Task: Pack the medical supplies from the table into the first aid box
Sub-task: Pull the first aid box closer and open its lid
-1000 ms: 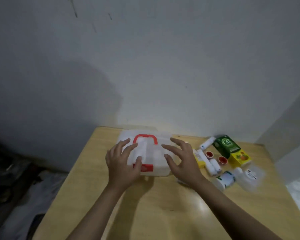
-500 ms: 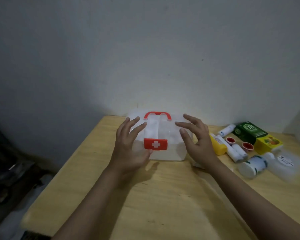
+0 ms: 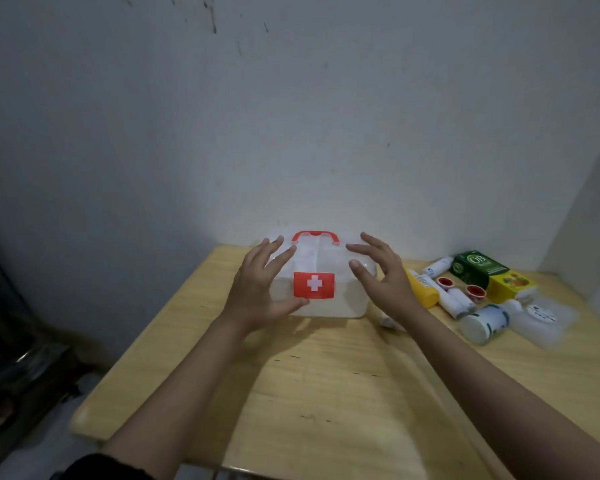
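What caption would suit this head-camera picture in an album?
Both open hands, left and right, flank a closed first aid box; supplies wait on the table.

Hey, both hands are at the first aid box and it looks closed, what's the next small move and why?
Probably flip up the red latch and lift the lid: the first aid box is shut, the left hand and right hand flank it with open fingers, and the supplies lie unpacked on the table.

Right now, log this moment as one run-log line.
stage: box not yet opened | first aid box: lid shut, on table | left hand: open, at box | right hand: open, at box | supplies: unpacked, right of box
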Available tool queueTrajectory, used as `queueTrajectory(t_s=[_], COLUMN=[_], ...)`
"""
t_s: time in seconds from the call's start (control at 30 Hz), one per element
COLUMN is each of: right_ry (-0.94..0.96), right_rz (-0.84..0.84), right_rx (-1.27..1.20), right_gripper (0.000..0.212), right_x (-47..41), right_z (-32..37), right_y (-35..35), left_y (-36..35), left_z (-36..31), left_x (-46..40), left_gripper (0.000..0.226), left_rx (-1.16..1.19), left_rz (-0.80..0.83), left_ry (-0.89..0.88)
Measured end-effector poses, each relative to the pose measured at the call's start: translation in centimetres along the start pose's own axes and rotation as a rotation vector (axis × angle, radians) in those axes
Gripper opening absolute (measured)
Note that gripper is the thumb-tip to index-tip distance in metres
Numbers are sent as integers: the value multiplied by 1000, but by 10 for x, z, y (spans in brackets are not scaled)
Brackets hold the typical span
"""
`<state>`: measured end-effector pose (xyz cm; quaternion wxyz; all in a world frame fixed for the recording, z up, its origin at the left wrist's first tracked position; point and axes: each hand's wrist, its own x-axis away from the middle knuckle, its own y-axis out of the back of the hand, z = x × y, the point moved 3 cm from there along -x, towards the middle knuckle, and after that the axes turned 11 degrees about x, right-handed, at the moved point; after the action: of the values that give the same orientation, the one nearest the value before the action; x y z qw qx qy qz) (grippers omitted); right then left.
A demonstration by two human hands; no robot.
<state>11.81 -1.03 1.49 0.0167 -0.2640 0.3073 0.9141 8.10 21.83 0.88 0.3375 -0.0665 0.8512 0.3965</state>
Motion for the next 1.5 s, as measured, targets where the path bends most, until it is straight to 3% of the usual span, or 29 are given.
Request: queueTrajectory(t_s=[0.27,0.43,0.53,0.7,1.07,1.33,1.5], right_ry=[-91,-55,-16,16,62,52,65], right_rz=[41,90,154,192,118,77,-70], right_rx=[-182,-159,-56,80,186,197,132], right_gripper=[11,18,24,35,40,35,30], right_x=[3,12,17,19,15,-22,-54], right_z=[2,11,18,22,34,44,48], right_y=[6,7,3,-12,-6,17,36], left_y=[6,-5,-10,-11,-14,-11,-10], left_z=[-7,-8,-9,-11,-1,6,7], left_x=[-2,-12,-11,-8,5,6,9], left_gripper=[61,78,80,84,131,120,106], left_rx=[157,252,301,293,375,395,388], left_rz=[-197,-235,-257,-278,-239,-199,-199], left_ry=[186,465,534,532,570,604,592])
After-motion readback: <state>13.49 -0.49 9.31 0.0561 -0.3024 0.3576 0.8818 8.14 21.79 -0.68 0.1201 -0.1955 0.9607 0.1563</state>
